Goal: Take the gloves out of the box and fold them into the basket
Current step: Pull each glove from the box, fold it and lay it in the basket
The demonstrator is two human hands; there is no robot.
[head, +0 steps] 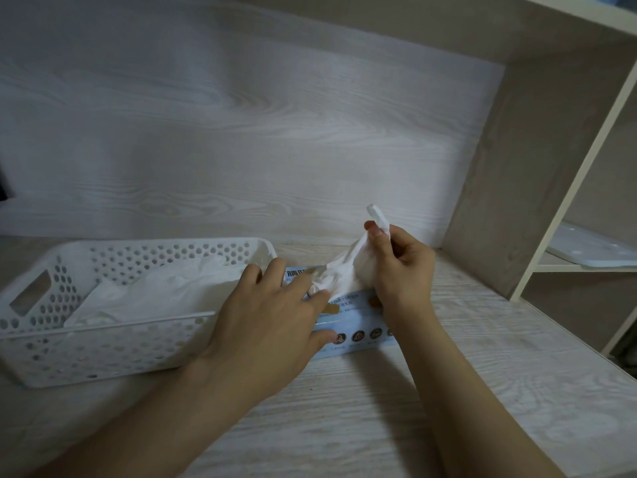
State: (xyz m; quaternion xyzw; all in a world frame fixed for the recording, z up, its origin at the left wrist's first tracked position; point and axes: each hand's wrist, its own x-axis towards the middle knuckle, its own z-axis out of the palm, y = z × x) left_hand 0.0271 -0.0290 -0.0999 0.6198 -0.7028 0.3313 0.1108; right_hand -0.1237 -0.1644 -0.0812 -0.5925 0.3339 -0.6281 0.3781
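My left hand (275,315) lies flat on the light-blue box (362,334). Its fingers are spread and fairly straight across the top and the thumb is against the front face. It presses down and grips nothing. My right hand (401,267) is raised above the right half of the box, with thumb and forefinger pinched on a white glove (339,274). The glove runs taut from the top of the box up to that pinch, and a short end stands free above my fingertips. The box lies lengthwise on the wood-grain desk (482,391), right beside the white perforated basket (103,343). Whether the two touch cannot be told, as my left hand covers the spot. Inside the basket lie folded gloves (155,291), flat on the bottom. A shelf unit (517,167) rises at the right end of the desk, and a white board (593,250) rests on one of its shelves
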